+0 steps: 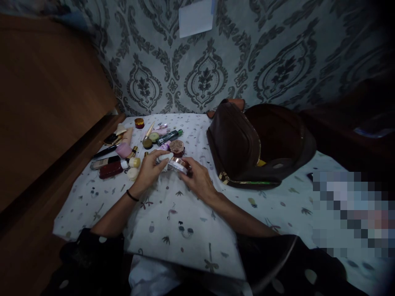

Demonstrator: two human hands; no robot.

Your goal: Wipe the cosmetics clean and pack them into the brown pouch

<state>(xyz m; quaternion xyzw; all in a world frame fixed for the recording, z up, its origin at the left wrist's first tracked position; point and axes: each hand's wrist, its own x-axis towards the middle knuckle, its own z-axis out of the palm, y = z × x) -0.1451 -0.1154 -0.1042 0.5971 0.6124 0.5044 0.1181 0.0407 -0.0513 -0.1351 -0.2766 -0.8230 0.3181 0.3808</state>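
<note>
Directly between the two hands, a round, shiny-banded jar.

Dim, cool light, near-black upper right corner (pixelated patch below), stretched edges

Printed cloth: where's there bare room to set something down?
The printed cloth is bare between the forearms and nearer than the red bottle; a narrower gap runs between right hand and brown bag. It's crowded around the pink item.
</note>
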